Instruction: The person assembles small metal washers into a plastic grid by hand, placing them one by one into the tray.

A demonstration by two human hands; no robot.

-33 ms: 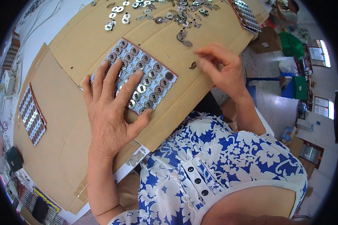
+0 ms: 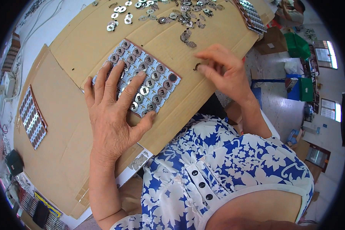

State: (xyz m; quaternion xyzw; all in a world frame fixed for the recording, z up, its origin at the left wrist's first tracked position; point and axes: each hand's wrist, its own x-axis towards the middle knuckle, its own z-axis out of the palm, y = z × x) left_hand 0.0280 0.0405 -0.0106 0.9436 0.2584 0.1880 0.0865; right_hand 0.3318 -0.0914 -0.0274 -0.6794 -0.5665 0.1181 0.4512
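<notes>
My left hand [image 2: 117,111] lies spread over a square panel [image 2: 160,69] with rows of round metal battery-holder-like pieces on a pale blue face. Its fingers cover the panel's left part, and the thumb rests by the near edge. At the panel's right corner is a dark round spot [image 2: 173,78]. My right hand [image 2: 224,73] hovers at the right of the cardboard, thumb and forefinger apart. A small dark metal piece [image 2: 196,67] is at its thumb tip, partly covered; I cannot tell whether they touch.
Loose metal pieces [image 2: 186,36] lie scattered along the far side of the cardboard sheet [image 2: 76,50]. Another panel [image 2: 33,117] lies at the left, and more panels [image 2: 251,16] are stacked far right. A person [image 2: 293,13] sits beyond, near green crates [image 2: 296,45].
My right hand has shifted slightly left, its thumb now over part of the small dark metal piece. My left hand and the panel have stayed put.
</notes>
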